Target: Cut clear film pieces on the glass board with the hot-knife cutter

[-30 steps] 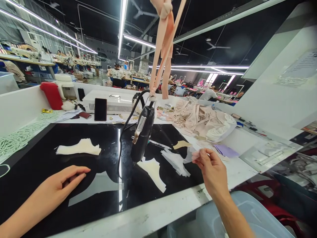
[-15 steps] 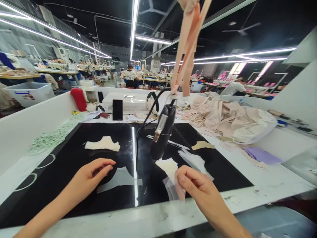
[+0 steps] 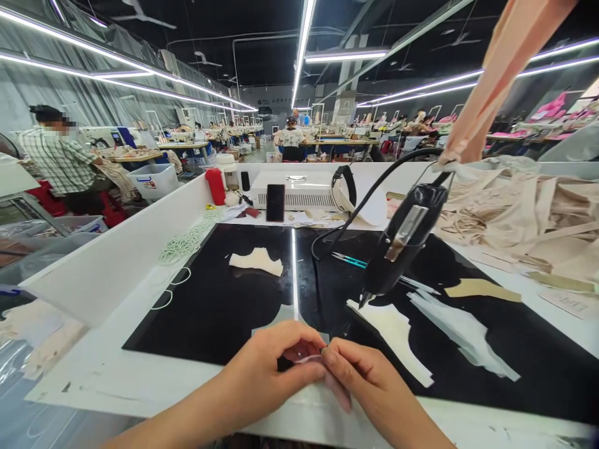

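My left hand and my right hand meet at the front of a glossy black board. Both pinch a thin sheer fabric piece, which hangs below the right fingers. Behind the left hand, a translucent curved piece lies flat, partly covered. To the right is a cream cut piece. A black hand tool with a pointed nozzle hangs just above its upper end. Sheer white pieces lie stacked further right, and another cream piece rests farther back.
Turquoise-handled tweezers lie behind the tool, near its black cable. A phone leans on a white box. Beige fabric piles up at right; pale green cords lie left. A person stands beyond the partition.
My left hand has moved to my right hand and now grips the sheer piece too. The right hand has brought that piece away from the cream piece. The view has swung left.
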Tool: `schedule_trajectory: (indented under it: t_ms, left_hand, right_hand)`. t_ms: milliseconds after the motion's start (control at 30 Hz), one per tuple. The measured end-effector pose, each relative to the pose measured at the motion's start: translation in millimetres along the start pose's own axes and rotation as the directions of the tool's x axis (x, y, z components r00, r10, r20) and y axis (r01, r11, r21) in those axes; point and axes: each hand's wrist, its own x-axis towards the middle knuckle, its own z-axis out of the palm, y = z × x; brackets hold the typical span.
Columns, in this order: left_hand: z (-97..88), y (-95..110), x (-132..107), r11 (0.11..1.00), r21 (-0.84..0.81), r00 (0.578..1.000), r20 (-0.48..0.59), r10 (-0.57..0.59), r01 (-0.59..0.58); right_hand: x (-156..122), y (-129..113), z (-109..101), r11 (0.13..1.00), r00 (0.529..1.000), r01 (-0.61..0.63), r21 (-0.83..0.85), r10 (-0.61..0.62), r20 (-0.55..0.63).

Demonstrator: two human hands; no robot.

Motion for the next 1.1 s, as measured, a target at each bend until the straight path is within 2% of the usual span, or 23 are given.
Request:
schedule_trajectory:
  t_ms: [100, 200, 367, 567, 800, 933, 1100]
  left_hand:
    - [2.8, -1, 3, 0.985, -0.163, 0.998, 0.001, -0.064, 0.064]
    - [2.4, -4, 5, 0.931, -0.344, 0.992, 0.018, -0.125, 0.124]
    - [-7.0, -9, 4, 0.873, -0.458, 0.976, -0.044, -0.211, 0.168]
    - [-24.0, -12, -1, 0.870, -0.455, 0.954, -0.124, -0.272, 0.189]
    - [-35.1, -19, -7, 0.877, -0.395, 0.926, -0.135, -0.351, 0.275]
    - [-37.6, -22, -10, 0.875, -0.370, 0.916, -0.128, -0.381, 0.312]
    - [-38.3, -22, -11, 0.856, -0.380, 0.895, -0.134, -0.426, 0.351]
  right_hand:
    - [1, 0, 3, 1.000, 1.000, -0.001, 0.001, 0.001, 0.011]
    - [1, -2, 4, 0.998, 0.999, -0.020, 0.057, 0.018, 0.030]
    - [-5, -2, 1, 0.970, 0.989, -0.138, 0.201, 0.125, 0.078]
    - [-10, 13, -8, 0.967, 0.984, -0.176, 0.182, 0.180, -0.004]
    - [-10, 17, -8, 0.928, 0.967, -0.229, 0.295, 0.253, -0.044]
    - [-9, 15, -8, 0.907, 0.956, -0.262, 0.330, 0.290, -0.038]
    - [-8, 15, -6, 0.875, 0.942, -0.320, 0.364, 0.335, 0.023]
